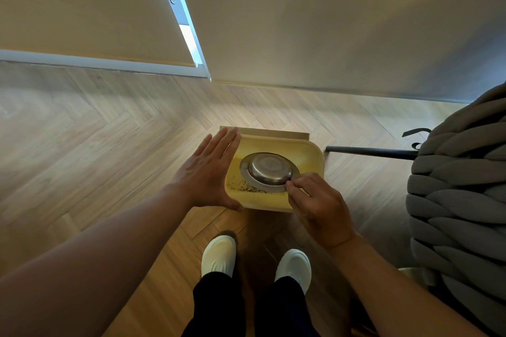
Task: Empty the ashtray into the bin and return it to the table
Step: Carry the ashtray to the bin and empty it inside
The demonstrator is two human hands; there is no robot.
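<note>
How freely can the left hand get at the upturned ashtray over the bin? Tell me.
Probably yes. The left hand is open beside the bin, right next to the ashtray, with nothing between them. The right hand only pinches the near rim.

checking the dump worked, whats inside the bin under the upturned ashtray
Dark ash specks lie on the yellow bin floor near its front-left. The inverted metal ashtray, pinched by the right hand, covers the floor directly beneath it.

Ashtray (269, 169) brushed metal, dull sheen; bin (315, 156) smooth, probably plastic; floor (95, 128) wood-grain.
</note>
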